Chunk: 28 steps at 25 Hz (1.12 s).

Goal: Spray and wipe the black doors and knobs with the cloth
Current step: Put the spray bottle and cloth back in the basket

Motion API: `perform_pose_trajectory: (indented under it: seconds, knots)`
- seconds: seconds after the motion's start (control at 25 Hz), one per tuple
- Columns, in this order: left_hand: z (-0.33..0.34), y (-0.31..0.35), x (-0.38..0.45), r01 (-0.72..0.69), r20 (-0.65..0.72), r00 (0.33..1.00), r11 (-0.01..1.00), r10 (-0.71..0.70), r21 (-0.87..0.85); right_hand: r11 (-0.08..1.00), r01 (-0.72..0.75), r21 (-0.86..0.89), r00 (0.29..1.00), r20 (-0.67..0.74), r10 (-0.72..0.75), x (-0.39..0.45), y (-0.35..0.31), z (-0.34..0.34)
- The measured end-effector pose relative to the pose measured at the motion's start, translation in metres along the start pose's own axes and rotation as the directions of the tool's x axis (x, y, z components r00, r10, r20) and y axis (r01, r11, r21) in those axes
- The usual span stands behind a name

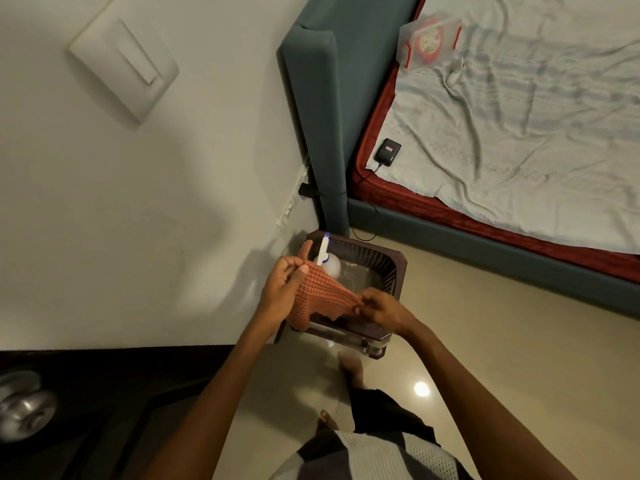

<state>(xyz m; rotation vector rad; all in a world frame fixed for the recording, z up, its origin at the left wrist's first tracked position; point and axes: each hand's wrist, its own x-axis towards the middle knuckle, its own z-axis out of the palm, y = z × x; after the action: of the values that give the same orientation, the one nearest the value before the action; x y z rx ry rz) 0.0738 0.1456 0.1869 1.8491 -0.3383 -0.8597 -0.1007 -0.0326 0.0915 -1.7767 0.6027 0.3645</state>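
An orange waffle-weave cloth (pixel 320 294) is stretched between both hands over a dark bin. My left hand (pixel 282 289) pinches its upper left corner, and my right hand (pixel 381 308) pinches its lower right edge. Just behind the cloth a white spray bottle (pixel 329 263) with a blue-tipped nozzle stands inside the bin. The black door (pixel 104 393) fills the lower left of the view, with its silver round knob (pixel 24 407) at the far left edge, well away from both hands.
The dark ribbed bin (pixel 377 261) stands on the beige floor in the corner by the white wall. A bed with a teal frame (pixel 318 109) and pale sheet lies at right, holding a black charger (pixel 388 151) and a clear box (pixel 429 39). A wall switch (pixel 124 67) is upper left.
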Motion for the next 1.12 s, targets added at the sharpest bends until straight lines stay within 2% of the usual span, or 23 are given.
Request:
perform_pose_trajectory:
  seconds: [0.08, 0.12, 0.2, 0.24, 0.32, 0.4, 0.48, 0.6, 0.72, 0.92, 1.0, 1.12]
  knots:
    - [-0.009, 0.001, -0.005, -0.073, 0.121, 0.991, 0.993, 0.061, 0.090, 1.000, 0.008, -0.015, 1.000, 0.001, -0.008, -0.008, -0.006, 0.000]
    - [-0.012, 0.002, -0.007, -0.103, 0.186, 0.980, 0.983, 0.075, 0.149, 0.999, 0.043, -0.032, 0.996, -0.074, -0.045, -0.009, -0.011, -0.001]
    - [-0.016, 0.008, -0.012, -0.145, 0.288, 0.955, 0.952, 0.064, 0.268, 0.973, 0.185, -0.135, 0.954, -0.212, -0.211, -0.004, -0.025, -0.003]
    - [-0.016, 0.010, -0.015, -0.164, 0.323, 0.945, 0.932, 0.054, 0.323, 0.941, 0.263, -0.213, 0.931, -0.198, -0.305, 0.002, -0.035, -0.003]
    - [-0.018, 0.008, -0.019, -0.216, 0.378, 0.924, 0.893, 0.057, 0.394, 0.826, 0.383, -0.414, 0.897, -0.046, -0.440, 0.015, -0.055, -0.002]
    - [-0.021, 0.002, -0.024, -0.265, 0.405, 0.912, 0.850, 0.068, 0.455, 0.683, 0.454, -0.572, 0.871, 0.124, -0.475, 0.027, -0.064, 0.001]
    - [-0.026, -0.007, -0.029, -0.300, 0.385, 0.918, 0.804, 0.096, 0.513, 0.647, 0.458, -0.609, 0.876, 0.187, -0.444, 0.027, -0.067, -0.001]
    - [-0.034, -0.028, -0.039, -0.287, 0.284, 0.947, 0.792, 0.149, 0.539, 0.699, 0.453, -0.553, 0.871, 0.108, -0.478, 0.015, -0.059, -0.008]
    - [-0.033, -0.052, -0.045, -0.198, 0.187, 0.975, 0.857, 0.121, 0.477, 0.703, 0.468, -0.535, 0.839, 0.019, -0.544, 0.001, -0.052, -0.008]
    - [-0.017, -0.088, -0.029, -0.180, 0.170, 0.981, 0.767, 0.094, 0.616, 0.758, 0.459, -0.463, 0.816, -0.118, -0.566, -0.014, -0.060, 0.000]
    - [-0.011, -0.097, -0.026, -0.142, 0.130, 0.988, 0.782, 0.079, 0.607, 0.786, 0.451, -0.423, 0.821, -0.149, -0.551, -0.012, -0.063, -0.004]
    - [-0.006, -0.108, -0.023, -0.021, 0.075, 0.997, 0.837, -0.024, 0.547, 0.825, 0.374, -0.422, 0.842, -0.218, -0.494, -0.011, -0.065, -0.019]
